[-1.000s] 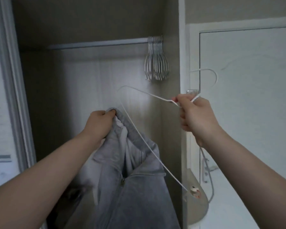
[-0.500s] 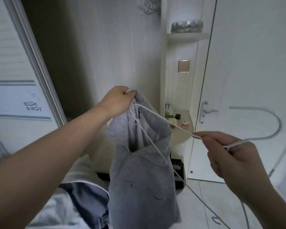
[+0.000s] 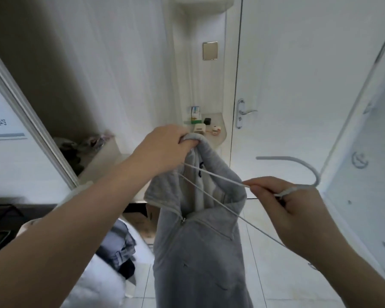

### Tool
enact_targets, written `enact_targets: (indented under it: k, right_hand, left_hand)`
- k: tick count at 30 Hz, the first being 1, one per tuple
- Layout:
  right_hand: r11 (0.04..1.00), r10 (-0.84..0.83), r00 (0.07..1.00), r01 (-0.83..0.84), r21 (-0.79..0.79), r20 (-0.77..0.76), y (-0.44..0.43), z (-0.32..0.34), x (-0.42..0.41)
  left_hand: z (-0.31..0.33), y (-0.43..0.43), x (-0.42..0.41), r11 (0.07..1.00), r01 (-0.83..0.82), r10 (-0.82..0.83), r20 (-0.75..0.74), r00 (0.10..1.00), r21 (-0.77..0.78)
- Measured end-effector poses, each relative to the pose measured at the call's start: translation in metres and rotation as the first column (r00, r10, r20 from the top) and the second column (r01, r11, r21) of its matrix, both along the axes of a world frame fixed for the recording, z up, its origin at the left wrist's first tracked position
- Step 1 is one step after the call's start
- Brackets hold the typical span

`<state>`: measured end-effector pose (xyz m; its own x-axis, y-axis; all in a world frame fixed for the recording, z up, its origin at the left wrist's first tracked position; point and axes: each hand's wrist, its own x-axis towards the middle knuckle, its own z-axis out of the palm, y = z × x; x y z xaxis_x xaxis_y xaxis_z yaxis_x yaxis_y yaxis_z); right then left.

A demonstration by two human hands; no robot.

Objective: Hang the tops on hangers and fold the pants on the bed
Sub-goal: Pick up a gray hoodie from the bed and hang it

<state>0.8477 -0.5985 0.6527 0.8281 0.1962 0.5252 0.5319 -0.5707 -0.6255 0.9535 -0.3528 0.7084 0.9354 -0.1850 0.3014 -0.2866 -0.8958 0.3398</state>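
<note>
Grey zip sweatshirt hangs mid-air in front of me, collar bunched in left hand fist. Right hand pinches white wire hanger below hook, one arm poked into neckline. I judge fabric soft, floppy, light; I'd grip shoulder seam.

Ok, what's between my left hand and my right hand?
In the head view, two wire arms of the white hanger bridge the gap, running from the right hand into the collar of the grey top, which the left hand grips.
</note>
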Motion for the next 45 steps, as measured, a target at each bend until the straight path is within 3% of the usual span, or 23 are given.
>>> enact_targets:
  k: [4,7,13,17,19,24,27,30,32,34,36,45]
  right_hand:
    - [0.999,-0.039,0.999,0.040,0.035,-0.030,-0.024,0.007,-0.014]
    - [0.997,-0.034,0.997,0.038,0.066,-0.074,-0.031,0.007,-0.018]
    - [0.996,-0.087,0.965,0.091,0.002,-0.249,-0.002,-0.050,0.010]
    - [0.976,-0.061,0.969,0.108,0.190,-0.239,0.007,-0.068,0.018]
    - [0.974,-0.037,0.978,0.081,0.211,-0.205,0.011,-0.071,0.020]
    - [0.925,0.101,0.957,0.011,0.380,-0.273,0.033,-0.093,0.013]
    - [0.841,0.137,0.959,0.020,0.540,-0.249,0.026,-0.092,0.012]
    - [0.816,0.191,0.949,-0.010,0.578,-0.253,0.014,-0.083,0.013]
    - [0.829,0.195,0.950,-0.027,0.558,-0.244,0.008,-0.077,0.013]
    - [0.794,0.253,0.939,-0.064,0.604,-0.233,0.003,-0.074,0.013]
    - [0.790,0.274,0.934,-0.082,0.608,-0.230,0.003,-0.074,0.014]
    - [0.914,0.147,0.961,-0.041,0.403,-0.236,0.012,-0.076,0.023]
  left_hand:
    - [-0.009,-0.004,0.002,1.000,-0.004,0.002,-0.065,0.998,-0.025]
    - [-0.013,-0.022,-0.008,0.995,0.085,-0.090,-0.085,0.992,-0.050]
    - [-0.020,-0.066,-0.031,0.938,0.229,-0.273,-0.150,0.950,-0.260]
    - [-0.037,-0.070,-0.038,0.921,0.214,-0.316,-0.298,0.901,-0.326]
    - [-0.045,-0.071,-0.042,0.919,0.216,-0.333,-0.357,0.873,-0.330]
    - [-0.059,-0.071,-0.047,0.897,0.118,-0.339,-0.495,0.800,-0.425]
    - [-0.070,-0.061,-0.057,0.909,0.343,-0.404,-0.295,0.866,-0.237]
    - [-0.076,-0.039,-0.057,0.872,0.426,-0.449,0.051,0.892,0.241]
    - [-0.074,-0.027,-0.053,0.835,0.390,-0.437,0.035,0.899,0.388]
    - [-0.078,-0.023,-0.052,0.809,0.396,-0.417,-0.050,0.908,0.435]
    - [-0.090,-0.028,-0.062,0.820,0.375,-0.412,-0.008,0.911,0.433]
    - [-0.114,-0.045,-0.081,0.924,0.341,-0.352,0.038,0.935,0.173]
